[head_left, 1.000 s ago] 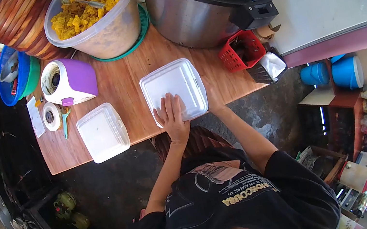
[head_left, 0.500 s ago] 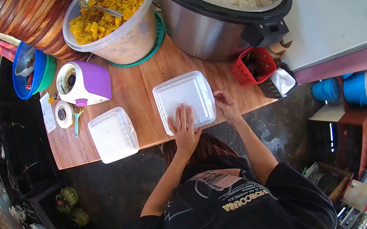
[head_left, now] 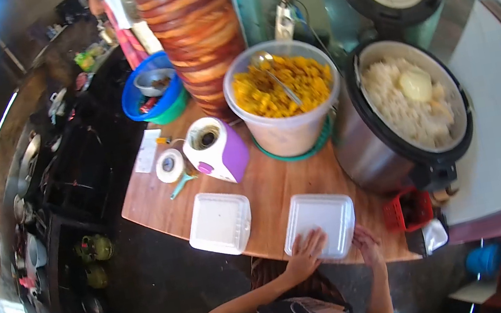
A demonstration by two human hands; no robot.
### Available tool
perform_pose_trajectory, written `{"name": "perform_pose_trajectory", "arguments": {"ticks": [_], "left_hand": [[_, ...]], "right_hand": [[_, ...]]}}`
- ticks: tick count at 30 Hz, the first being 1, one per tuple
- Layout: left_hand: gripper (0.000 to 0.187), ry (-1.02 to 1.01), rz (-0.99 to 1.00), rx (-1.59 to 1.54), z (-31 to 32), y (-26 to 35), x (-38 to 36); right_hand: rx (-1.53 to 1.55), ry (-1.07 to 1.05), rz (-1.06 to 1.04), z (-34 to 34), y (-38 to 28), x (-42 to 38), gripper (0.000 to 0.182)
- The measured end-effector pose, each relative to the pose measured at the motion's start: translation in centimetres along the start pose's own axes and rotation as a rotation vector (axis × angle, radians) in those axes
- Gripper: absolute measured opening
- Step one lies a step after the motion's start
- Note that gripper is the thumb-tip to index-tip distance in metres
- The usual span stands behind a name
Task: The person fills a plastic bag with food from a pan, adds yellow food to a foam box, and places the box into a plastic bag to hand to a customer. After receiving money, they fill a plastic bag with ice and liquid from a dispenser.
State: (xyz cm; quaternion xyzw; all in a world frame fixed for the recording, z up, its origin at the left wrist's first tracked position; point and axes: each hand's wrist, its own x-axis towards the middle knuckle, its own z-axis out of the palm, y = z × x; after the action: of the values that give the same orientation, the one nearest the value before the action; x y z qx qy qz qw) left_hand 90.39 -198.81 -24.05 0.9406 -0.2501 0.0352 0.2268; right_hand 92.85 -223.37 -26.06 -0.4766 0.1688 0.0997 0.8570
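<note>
Basically, everything stands on a smooth brown wooden table [head_left: 269, 188], the bulky things towards the back, which seems to leave the near edge for handwork. The big round steel rice cooker [head_left: 364, 156] stands open, probably for easy reach into its sticky, clumped white rice [head_left: 408, 122]. Beside it, a tall ribbed stack of glossy brown round pieces [head_left: 191, 29] rises behind a cloudy round plastic tub [head_left: 289, 129], whose yellow food looks crumbly and moist. A purple-and-white appliance base [head_left: 235, 154] sits nearer the left side.

The squarish translucent plastic box [head_left: 320, 211] under the hands lies flat at the near edge, between a similar whitish plastic box [head_left: 218, 222] and a small red perforated basket [head_left: 397, 214]. Its thin lid has rounded corners and a raised rim. The left hand [head_left: 306, 255] is open, fingers spread flat on top and gripping nothing, likely to steady it. The right hand [head_left: 367, 244] has its fingers partly bent at the box's right side; whether they pinch its edge, I cannot tell. Smallest, a shiny metal spoon [head_left: 284, 89] leans in the yellow food, its handle within reach.
</note>
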Motion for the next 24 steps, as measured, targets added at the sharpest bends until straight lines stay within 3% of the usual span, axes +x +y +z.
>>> {"name": "perform_pose_trajectory", "arguments": {"ticks": [4,7,14,16,24], "left_hand": [[0.078,-0.008,0.028,0.027,-0.2,-0.2,-0.1],[0.076,-0.030,0.031,0.056,-0.3,-0.3,0.0],[0.077,-0.053,0.033,-0.067,-1.2,-0.2,0.2],[0.076,-0.058,0.051,-0.078,-1.6,-0.5,0.1],[0.073,-0.139,0.196,-0.148,-3.3,-3.7,-0.2]], "right_hand": [[-0.385,0.101,-0.181,0.0,0.5,1.2,0.025],[-0.287,0.170,-0.078,1.3,0.6,1.8,0.018],[-0.257,0.135,-0.072,-0.7,2.7,3.9,0.008],[-0.082,0.148,-0.031,-1.2,3.9,4.3,0.006],[0.040,0.119,0.129,0.5,1.6,2.0,0.010]]}}
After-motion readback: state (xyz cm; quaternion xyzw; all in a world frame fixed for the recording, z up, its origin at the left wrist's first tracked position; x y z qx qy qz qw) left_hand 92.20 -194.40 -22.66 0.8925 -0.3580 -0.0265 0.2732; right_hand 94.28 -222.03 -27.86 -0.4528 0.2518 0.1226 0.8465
